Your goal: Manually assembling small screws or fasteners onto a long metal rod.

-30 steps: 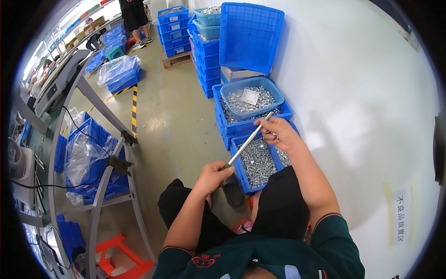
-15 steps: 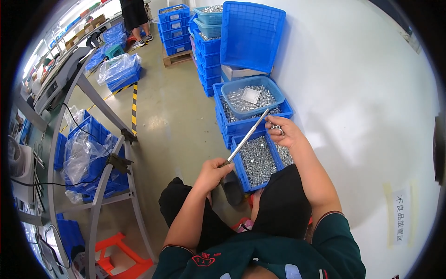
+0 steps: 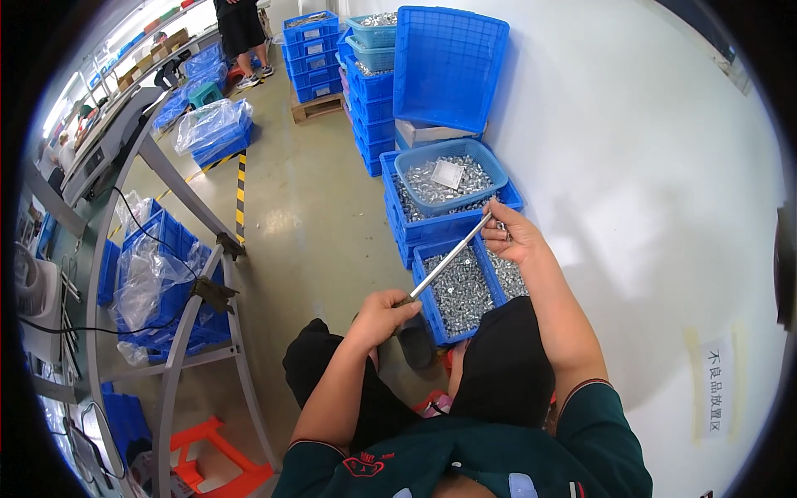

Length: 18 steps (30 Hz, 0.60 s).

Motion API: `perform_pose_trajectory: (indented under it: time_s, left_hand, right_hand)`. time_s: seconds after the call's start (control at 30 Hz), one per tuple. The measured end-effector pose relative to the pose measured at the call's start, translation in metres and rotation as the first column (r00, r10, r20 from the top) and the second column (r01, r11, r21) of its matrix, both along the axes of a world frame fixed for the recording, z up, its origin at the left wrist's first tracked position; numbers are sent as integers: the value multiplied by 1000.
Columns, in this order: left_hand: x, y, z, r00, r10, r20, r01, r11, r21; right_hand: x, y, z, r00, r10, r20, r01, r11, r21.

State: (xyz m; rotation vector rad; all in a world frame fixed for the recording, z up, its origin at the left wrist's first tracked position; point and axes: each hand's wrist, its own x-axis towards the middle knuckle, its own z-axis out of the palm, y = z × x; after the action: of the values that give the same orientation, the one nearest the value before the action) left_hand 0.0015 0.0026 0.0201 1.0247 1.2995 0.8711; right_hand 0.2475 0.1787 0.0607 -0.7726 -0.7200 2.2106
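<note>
My left hand [image 3: 382, 318] is closed round the near end of a slim silvery metal rod [image 3: 448, 261], which slants up to the right. At the rod's far tip are the thumb and forefinger of my right hand [image 3: 515, 236]. Several small shiny metal pieces [image 3: 502, 228] sit in that hand's curled fingers; their exact kind is too small to tell. Below the rod stands a blue bin [image 3: 452, 339] full of small silvery metal parts [image 3: 462, 303]. Just beyond my right hand, a light blue basket [image 3: 427, 204] with similar parts and a white square piece [image 3: 447, 174] rests on another blue crate [image 3: 398, 217].
An upright blue crate [image 3: 451, 70] leans behind the basket, beside stacked blue crates [image 3: 371, 112]. A white wall [image 3: 631, 166] runs along the right. At left stand a grey metal frame [image 3: 178, 340], plastic-covered crates [image 3: 170, 282] and an orange stool [image 3: 220, 465]. Another person [image 3: 241, 33] stands far off.
My right hand has moved slightly up, its fingertips now meeting the rod's tip. Before, the tip stood a little apart from them. The left hand has shifted slightly downward.
</note>
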Motion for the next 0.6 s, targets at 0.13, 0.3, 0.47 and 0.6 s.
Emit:
perform_pose_trajectory:
  time_s: [0.13, 0.3, 0.47, 0.6]
  left_hand:
    - [-3, 1, -12, 1000, 9, -21, -8, 999, 34]
    - [-4, 0, -7, 999, 10, -39, -8, 999, 37]
    - [6, 2, -3, 999, 41, -31, -40, 999, 31]
    - [8, 6, 0, 998, 52, 23, -53, 999, 14]
  right_hand:
    - [-6, -7, 9, 988, -66, 142, 44, 988, 150]
    - [-8, -11, 16, 982, -67, 176, 35, 984, 175]
    - [-28, -24, 16, 947, -196, 256, 135, 962, 238]
    - [-34, -31, 18, 928, -10, 373, -74, 975, 210]
